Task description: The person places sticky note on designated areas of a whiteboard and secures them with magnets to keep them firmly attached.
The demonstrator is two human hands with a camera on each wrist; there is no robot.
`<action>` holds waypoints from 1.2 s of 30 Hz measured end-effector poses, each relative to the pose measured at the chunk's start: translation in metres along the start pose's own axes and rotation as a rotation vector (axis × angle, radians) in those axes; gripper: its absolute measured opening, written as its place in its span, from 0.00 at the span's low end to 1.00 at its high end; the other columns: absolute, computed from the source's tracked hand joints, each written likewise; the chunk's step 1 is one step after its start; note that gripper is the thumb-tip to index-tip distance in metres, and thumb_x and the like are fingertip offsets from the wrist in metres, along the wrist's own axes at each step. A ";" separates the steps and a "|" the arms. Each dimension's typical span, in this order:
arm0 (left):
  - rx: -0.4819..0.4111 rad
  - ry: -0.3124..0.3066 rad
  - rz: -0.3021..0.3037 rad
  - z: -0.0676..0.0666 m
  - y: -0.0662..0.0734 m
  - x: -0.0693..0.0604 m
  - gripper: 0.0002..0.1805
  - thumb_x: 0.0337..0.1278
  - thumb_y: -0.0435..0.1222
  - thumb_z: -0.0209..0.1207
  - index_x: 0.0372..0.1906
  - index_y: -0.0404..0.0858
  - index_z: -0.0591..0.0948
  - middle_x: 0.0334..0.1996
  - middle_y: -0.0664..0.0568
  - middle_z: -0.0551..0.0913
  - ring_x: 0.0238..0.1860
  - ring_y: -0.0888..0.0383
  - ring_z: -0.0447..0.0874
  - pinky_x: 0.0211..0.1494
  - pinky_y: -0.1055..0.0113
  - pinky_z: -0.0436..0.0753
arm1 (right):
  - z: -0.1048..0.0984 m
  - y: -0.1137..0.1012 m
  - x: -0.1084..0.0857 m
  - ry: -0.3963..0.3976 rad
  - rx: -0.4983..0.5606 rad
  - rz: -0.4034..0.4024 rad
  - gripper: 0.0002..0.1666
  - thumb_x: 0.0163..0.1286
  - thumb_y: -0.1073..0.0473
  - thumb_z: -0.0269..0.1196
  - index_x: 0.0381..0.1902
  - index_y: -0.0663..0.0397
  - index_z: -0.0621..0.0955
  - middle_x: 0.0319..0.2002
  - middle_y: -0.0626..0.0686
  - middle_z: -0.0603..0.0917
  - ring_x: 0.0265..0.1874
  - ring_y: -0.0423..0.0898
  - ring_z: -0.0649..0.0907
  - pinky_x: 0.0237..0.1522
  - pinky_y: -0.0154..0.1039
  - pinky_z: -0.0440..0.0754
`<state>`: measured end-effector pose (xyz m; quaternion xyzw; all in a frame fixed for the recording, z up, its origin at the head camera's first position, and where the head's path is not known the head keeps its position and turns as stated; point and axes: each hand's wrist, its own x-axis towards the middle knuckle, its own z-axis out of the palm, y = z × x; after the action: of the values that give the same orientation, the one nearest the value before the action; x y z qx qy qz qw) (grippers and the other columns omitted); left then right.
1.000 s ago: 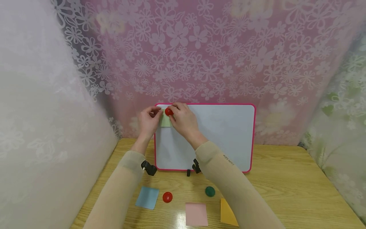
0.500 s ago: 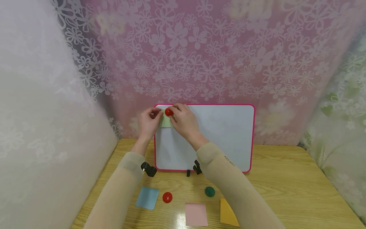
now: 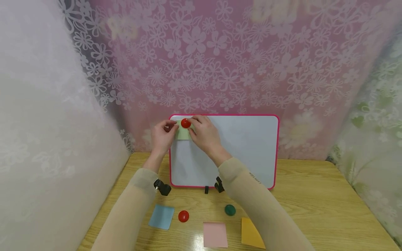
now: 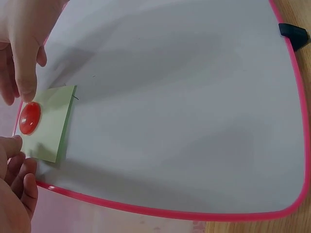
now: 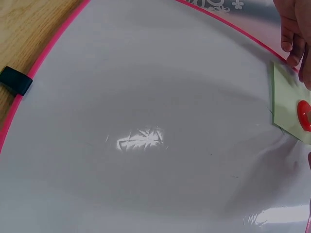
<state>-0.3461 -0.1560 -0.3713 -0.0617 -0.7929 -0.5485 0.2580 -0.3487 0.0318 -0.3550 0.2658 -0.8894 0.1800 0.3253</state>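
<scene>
A red round magnet sits on a pale green note at the upper left of the whiteboard. My left hand touches the note's left edge with thumb and fingertips. On the magnet's right side, my right hand has its index fingertip at the rim and its thumb just below, with the fingers loosely bent. The left wrist view shows the magnet uncovered, a fingertip of the right hand against its edge, and the left hand beside the note.
On the wooden table in front of the board lie a blue note, another red magnet, a green magnet, a pink note and an orange note, partly under the right sleeve. A black clip is at the board's lower edge.
My right hand has shifted slightly to the right, and its fingers have loosened from the red magnet, which shows more fully on the green note. The left hand has hardly moved.
</scene>
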 end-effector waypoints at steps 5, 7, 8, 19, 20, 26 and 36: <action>0.011 0.004 0.022 0.001 -0.001 -0.003 0.09 0.70 0.36 0.71 0.48 0.35 0.90 0.41 0.44 0.89 0.37 0.49 0.82 0.35 0.71 0.81 | -0.001 0.002 -0.004 0.001 0.012 -0.001 0.21 0.74 0.59 0.71 0.62 0.56 0.87 0.57 0.55 0.85 0.58 0.53 0.82 0.61 0.43 0.83; 0.013 0.000 0.032 0.000 -0.001 -0.005 0.09 0.70 0.36 0.71 0.48 0.35 0.91 0.41 0.44 0.89 0.37 0.49 0.83 0.36 0.71 0.82 | -0.002 0.003 -0.006 0.005 0.016 -0.004 0.20 0.74 0.60 0.71 0.62 0.56 0.87 0.56 0.54 0.85 0.56 0.53 0.82 0.60 0.43 0.83; 0.010 -0.006 0.035 0.000 -0.001 -0.006 0.09 0.69 0.36 0.71 0.47 0.36 0.91 0.41 0.45 0.89 0.37 0.49 0.83 0.36 0.70 0.82 | -0.002 0.003 -0.006 0.008 0.016 -0.007 0.20 0.74 0.60 0.71 0.61 0.56 0.87 0.56 0.54 0.85 0.56 0.53 0.82 0.59 0.43 0.84; -0.029 -0.047 0.059 0.000 0.000 -0.017 0.08 0.67 0.34 0.72 0.45 0.34 0.91 0.39 0.43 0.90 0.34 0.50 0.82 0.34 0.72 0.79 | -0.008 0.009 -0.016 0.027 0.050 0.005 0.20 0.73 0.60 0.72 0.61 0.55 0.87 0.56 0.53 0.86 0.56 0.52 0.83 0.59 0.43 0.84; -0.036 -0.052 0.057 0.000 0.000 -0.018 0.08 0.67 0.34 0.73 0.45 0.33 0.91 0.39 0.43 0.90 0.33 0.50 0.82 0.34 0.72 0.79 | -0.009 0.010 -0.017 0.028 0.055 0.003 0.20 0.73 0.60 0.72 0.61 0.55 0.88 0.56 0.54 0.86 0.56 0.52 0.83 0.59 0.43 0.84; -0.037 -0.089 0.024 0.000 0.005 -0.026 0.09 0.68 0.36 0.72 0.46 0.35 0.91 0.41 0.45 0.90 0.36 0.50 0.83 0.36 0.69 0.81 | -0.011 0.011 -0.024 0.028 0.080 -0.018 0.19 0.72 0.60 0.72 0.60 0.56 0.88 0.55 0.54 0.86 0.54 0.53 0.84 0.58 0.43 0.85; -0.057 -0.139 0.049 0.004 0.006 -0.034 0.09 0.68 0.37 0.72 0.45 0.36 0.91 0.41 0.46 0.91 0.36 0.50 0.85 0.38 0.67 0.82 | -0.011 0.010 -0.030 0.024 0.095 -0.077 0.19 0.73 0.60 0.73 0.59 0.55 0.88 0.54 0.54 0.86 0.54 0.53 0.84 0.60 0.43 0.84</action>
<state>-0.3164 -0.1435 -0.3832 -0.1263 -0.7913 -0.5589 0.2135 -0.3297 0.0562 -0.3686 0.3128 -0.8651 0.2126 0.3296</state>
